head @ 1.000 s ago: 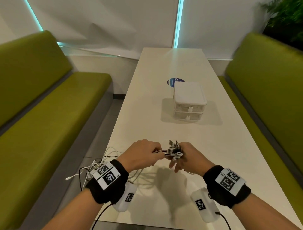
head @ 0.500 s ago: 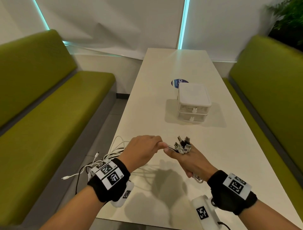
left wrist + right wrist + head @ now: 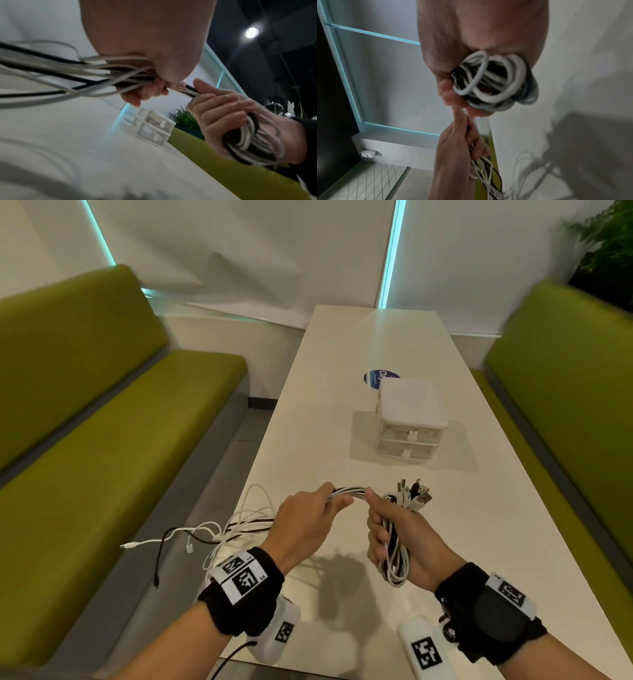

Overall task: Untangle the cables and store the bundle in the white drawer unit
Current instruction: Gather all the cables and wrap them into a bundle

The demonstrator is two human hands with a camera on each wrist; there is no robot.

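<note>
My right hand [image 3: 390, 529] grips a folded bundle of white and black cables [image 3: 394, 556], with several USB plugs [image 3: 416, 494] sticking up past the thumb. In the right wrist view the coiled loops [image 3: 489, 79] fill the palm. My left hand [image 3: 308, 518] holds the same cables [image 3: 349, 492] where they arch between the hands. Their loose tails [image 3: 239, 525] trail left over the table's edge. In the left wrist view the strands [image 3: 72, 75] run through the fist toward the right hand [image 3: 228, 121]. The white drawer unit [image 3: 409, 419] stands farther up the table, both drawers shut.
The long white table [image 3: 342, 354] runs away from me between two green benches [image 3: 102, 440] [image 3: 565, 405]. A blue round sticker [image 3: 376, 379] lies behind the drawer unit. A plant [image 3: 606, 244] stands at the far right. Cable ends [image 3: 157, 542] hang over the left side.
The hands have moved apart. A span of cable now arches between them, and the right hand holds folded loops below the plugs. The tails have drawn up onto the table.
</note>
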